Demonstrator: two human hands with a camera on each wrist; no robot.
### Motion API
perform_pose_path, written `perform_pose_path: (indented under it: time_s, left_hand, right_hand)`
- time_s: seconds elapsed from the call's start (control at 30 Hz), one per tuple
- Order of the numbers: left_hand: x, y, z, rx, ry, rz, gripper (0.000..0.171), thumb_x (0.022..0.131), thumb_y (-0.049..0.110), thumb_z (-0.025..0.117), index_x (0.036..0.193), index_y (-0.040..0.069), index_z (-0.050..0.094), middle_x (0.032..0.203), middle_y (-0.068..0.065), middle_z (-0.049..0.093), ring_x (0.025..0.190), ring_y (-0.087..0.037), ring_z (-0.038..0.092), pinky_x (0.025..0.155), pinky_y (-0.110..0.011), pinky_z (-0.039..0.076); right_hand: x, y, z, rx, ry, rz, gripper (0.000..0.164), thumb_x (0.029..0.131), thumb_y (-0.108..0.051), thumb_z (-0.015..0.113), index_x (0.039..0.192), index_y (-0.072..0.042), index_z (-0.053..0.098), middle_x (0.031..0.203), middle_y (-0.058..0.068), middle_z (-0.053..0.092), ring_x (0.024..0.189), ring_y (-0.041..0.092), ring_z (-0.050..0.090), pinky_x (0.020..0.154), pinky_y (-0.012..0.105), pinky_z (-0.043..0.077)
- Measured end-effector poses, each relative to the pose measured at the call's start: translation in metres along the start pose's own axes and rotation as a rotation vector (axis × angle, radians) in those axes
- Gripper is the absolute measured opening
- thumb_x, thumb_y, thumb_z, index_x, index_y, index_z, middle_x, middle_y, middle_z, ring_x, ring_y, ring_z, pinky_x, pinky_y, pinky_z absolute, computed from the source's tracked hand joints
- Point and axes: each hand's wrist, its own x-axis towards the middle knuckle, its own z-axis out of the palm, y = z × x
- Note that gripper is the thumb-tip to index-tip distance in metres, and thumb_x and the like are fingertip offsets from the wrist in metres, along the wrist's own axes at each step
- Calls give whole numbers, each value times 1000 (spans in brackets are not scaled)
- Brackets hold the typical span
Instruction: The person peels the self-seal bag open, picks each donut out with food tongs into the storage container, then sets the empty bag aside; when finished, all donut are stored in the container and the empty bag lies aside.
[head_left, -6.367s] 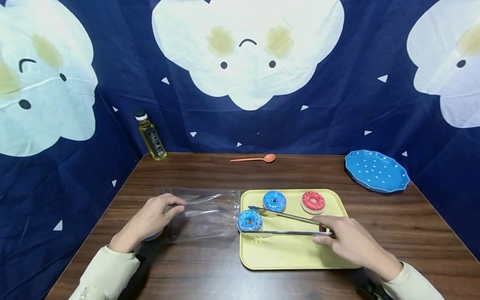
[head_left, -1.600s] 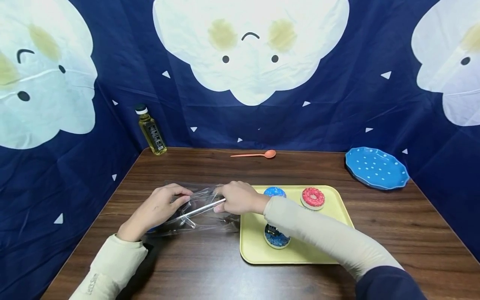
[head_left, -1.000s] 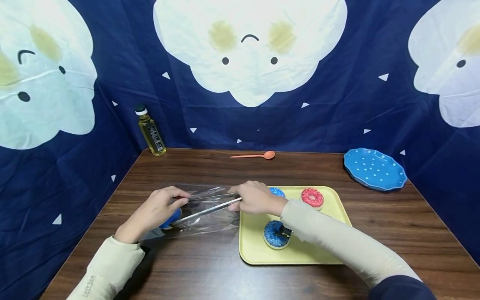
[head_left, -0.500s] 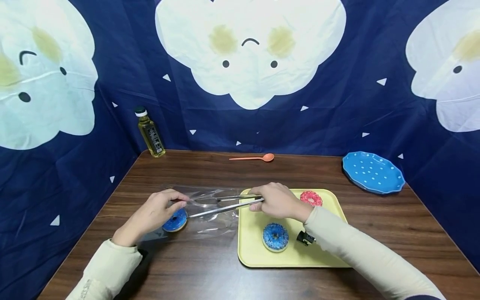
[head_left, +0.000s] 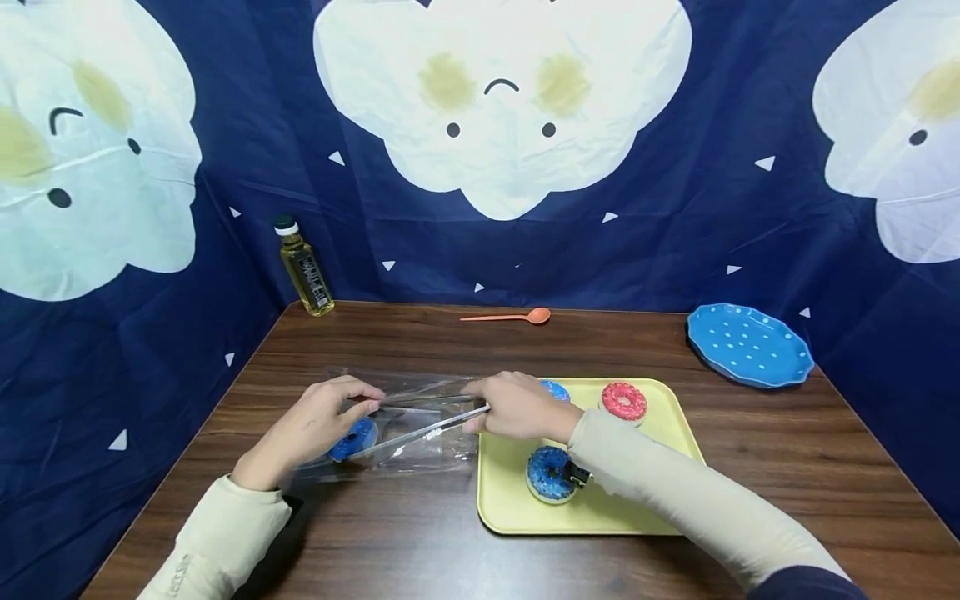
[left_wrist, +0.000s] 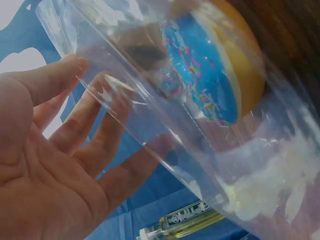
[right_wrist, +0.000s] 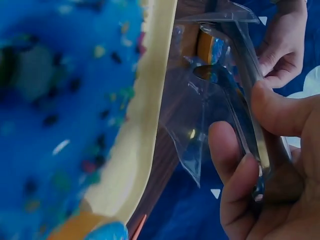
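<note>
My left hand (head_left: 318,425) pinches the edge of a clear plastic bag (head_left: 431,446) lying on the table. A blue-iced donut (head_left: 354,439) is inside; the left wrist view shows its sprinkles and the bag film (left_wrist: 165,145) over it. My right hand (head_left: 517,406) grips metal tongs (head_left: 420,435), their arms spread and reaching left into the bag toward this donut. In the right wrist view the tong tips (right_wrist: 205,72) are near the donut (right_wrist: 215,49). On the yellow tray (head_left: 637,500) sit two blue donuts, one nearer (head_left: 546,473) and one partly hidden (head_left: 557,391), and a red donut (head_left: 624,402).
An oil bottle (head_left: 306,273) stands at the back left corner. Along the back edge lies an orange spoon (head_left: 536,316). A blue dotted plate (head_left: 750,346) is at the back right. My right forearm (head_left: 675,492) crosses over the tray.
Earlier the tongs were at a blue donut on the tray's left edge. They then entered the bag, drew back right half a second ago, and have now moved left again. The left hand keeps its pinch.
</note>
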Motion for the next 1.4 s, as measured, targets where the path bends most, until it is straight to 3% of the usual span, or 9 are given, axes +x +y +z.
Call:
perform_pose_path:
  time_s: [0.3,0.67,0.93,1.17,1.4]
  left_hand:
    - [-2,-3,-1,7,-3,-21,16,100,16,65,112,14,75,112,-3,69,103,-24,64,85,-48,53]
    - [-5,-3,0,-7,-8,-40,17,100,17,65,113,13,75,113,-4,69,103,-25,65,82,-49,55]
    - [-6,-6,-1,3,2,-30,17,99,13,66,113,9,75,111,-3,70,100,-23,66,83,-48,54]
    - [-6,-8,1,11,-13,-22,16,99,12,66,111,9,75,112,-4,70,102,-24,66,82,-46,54]
    - [-3,-8,6,31,-19,21,15,98,12,67,109,8,76,110,-4,71,102,-25,67,83,-46,54]
  right_hand:
    - [-11,6,-5,-22,55,24,45,90,-38,76,129,-15,70,115,2,73,96,24,70,71,43,56]
    - [-53,25,-21,24,120,47,38,90,-32,77,122,-12,72,98,-2,73,78,12,64,67,36,52]
    - [-79,41,-30,65,143,37,21,90,-27,78,107,-15,72,76,-14,58,59,4,49,52,26,41]
    - [-108,49,-36,19,160,122,37,89,-29,78,123,-15,72,75,-16,57,62,3,48,54,28,41]
    - [-135,54,-41,-11,191,165,36,88,-28,79,120,-15,72,84,-13,63,70,5,53,63,33,47]
